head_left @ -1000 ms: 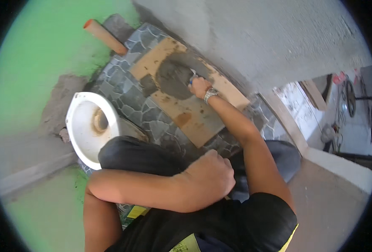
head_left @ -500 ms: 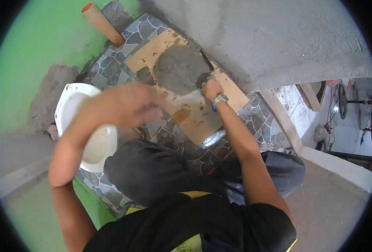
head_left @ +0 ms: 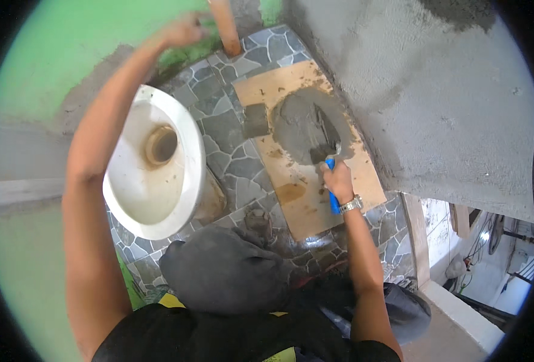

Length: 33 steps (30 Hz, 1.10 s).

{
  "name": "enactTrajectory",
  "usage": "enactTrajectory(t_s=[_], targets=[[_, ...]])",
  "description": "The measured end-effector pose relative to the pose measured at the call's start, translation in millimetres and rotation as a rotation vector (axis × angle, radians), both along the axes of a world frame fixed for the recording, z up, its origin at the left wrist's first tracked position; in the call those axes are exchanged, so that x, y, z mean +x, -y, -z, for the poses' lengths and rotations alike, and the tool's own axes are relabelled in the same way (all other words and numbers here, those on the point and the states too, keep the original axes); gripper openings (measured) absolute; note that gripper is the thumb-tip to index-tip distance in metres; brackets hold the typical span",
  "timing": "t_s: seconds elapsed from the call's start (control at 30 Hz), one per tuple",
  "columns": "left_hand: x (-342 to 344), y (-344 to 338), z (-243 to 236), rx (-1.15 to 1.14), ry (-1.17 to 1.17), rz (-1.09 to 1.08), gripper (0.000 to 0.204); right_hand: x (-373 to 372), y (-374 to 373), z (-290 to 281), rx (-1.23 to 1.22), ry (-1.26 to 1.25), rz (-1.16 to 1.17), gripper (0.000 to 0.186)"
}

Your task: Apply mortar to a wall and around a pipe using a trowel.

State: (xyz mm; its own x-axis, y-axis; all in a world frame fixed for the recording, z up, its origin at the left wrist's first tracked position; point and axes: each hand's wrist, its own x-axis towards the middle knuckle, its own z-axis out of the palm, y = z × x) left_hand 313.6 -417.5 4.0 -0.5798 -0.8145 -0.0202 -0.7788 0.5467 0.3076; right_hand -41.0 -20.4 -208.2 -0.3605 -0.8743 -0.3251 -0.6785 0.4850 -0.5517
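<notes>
My right hand (head_left: 339, 181) is wrapped round the blue handle of a trowel (head_left: 333, 196), with a wristwatch (head_left: 350, 205) on that wrist. The trowel's dark blade rests in a round heap of wet grey mortar (head_left: 294, 123) on a wooden board (head_left: 303, 214). Raised at the upper left, my left hand (head_left: 185, 30) is beside an upright orange pipe (head_left: 223, 27) at the green wall. Motion smears its fingers, and I cannot tell whether it touches the pipe.
A white toilet bowl (head_left: 191, 163) stands left of the board on grey stone-patterned tiles (head_left: 222, 130). A flat grey square (head_left: 256, 120) lies at the board's left edge. Rough grey wall (head_left: 424, 102) rises at the right, beside a doorway sill (head_left: 418, 241) with cables and a wheel beyond.
My left hand has moved from above the toilet bowl up to the pipe. The view has shifted, and the trowel blade now shows in the mortar, with my right hand still on its handle.
</notes>
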Motion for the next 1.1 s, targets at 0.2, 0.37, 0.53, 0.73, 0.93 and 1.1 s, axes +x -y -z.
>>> enactTrajectory(t_s=[0.2, 0.37, 0.53, 0.73, 0.93, 1.1], targets=[[-18, 77, -11, -0.656, -0.260, -0.125, 0.070, 17, -21, -17, -0.025, 0.675, 0.511, 0.032], [-53, 78, -39, -0.439, -0.087, -0.143, 0.061, 48, 2, -17, 0.044, 0.677, 0.445, 0.039], [-42, 106, -18, -0.538, 0.000, -0.113, 0.056, 41, 38, -55, 0.143, 0.558, 0.166, 0.038], [-38, 118, -15, -0.506, 0.042, -0.135, 0.054, 28, 111, -28, 0.121, 0.011, -0.066, 0.045], [-54, 100, -19, -0.406, -0.014, -0.119, 0.052, 30, 92, -2, 0.018, -0.210, -0.189, 0.043], [-64, 102, -18, -0.413, -0.062, -0.121, 0.052, 9, 99, 3, 0.052, -0.177, -0.233, 0.043]])
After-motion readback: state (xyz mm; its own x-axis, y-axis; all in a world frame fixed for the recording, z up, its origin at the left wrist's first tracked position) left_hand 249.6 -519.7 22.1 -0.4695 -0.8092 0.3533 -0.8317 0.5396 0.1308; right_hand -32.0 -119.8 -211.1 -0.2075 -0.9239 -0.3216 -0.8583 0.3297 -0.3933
